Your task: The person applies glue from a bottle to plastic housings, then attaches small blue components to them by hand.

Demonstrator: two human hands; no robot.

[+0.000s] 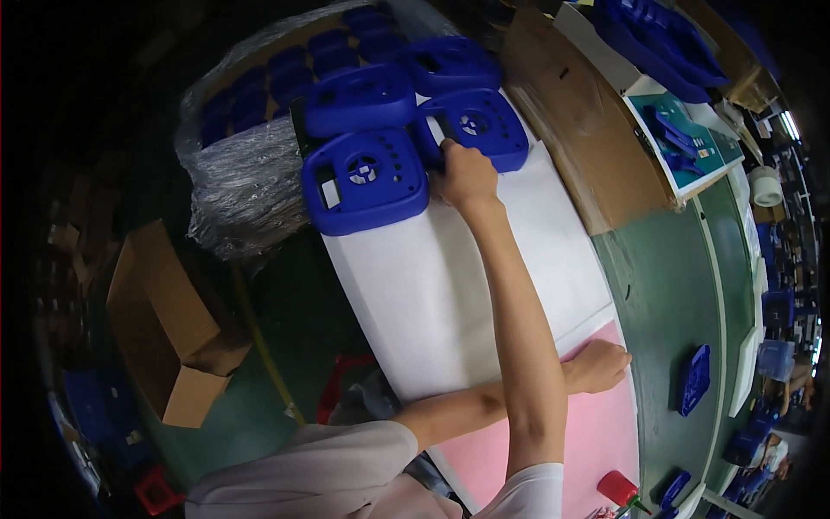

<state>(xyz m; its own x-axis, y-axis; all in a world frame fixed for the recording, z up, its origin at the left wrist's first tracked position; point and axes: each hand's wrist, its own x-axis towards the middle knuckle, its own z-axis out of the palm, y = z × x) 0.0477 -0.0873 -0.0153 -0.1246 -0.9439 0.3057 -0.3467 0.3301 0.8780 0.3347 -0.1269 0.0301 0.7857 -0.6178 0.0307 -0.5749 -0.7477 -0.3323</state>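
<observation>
My right hand (468,176) reaches far forward, its fingers closed on the near left edge of a blue plastic housing (504,130). That housing has a round slotted opening and a row of small holes. Beside it on the left lies a similar blue housing (372,195), and two more stand behind. My left arm crosses under the right one. My left hand (596,367) rests with curled fingers at the right edge of the pink sheet (493,458); whatever it may hold is hidden.
White sheeting (432,294) covers the bench. A red bottle with a green tip (617,488) lies near right. Cardboard (596,130) borders the far right. A film-wrapped stack of blue parts (251,164) stands far left; an open carton (169,329) sits below. Right, a green surface holds a blue part (694,381).
</observation>
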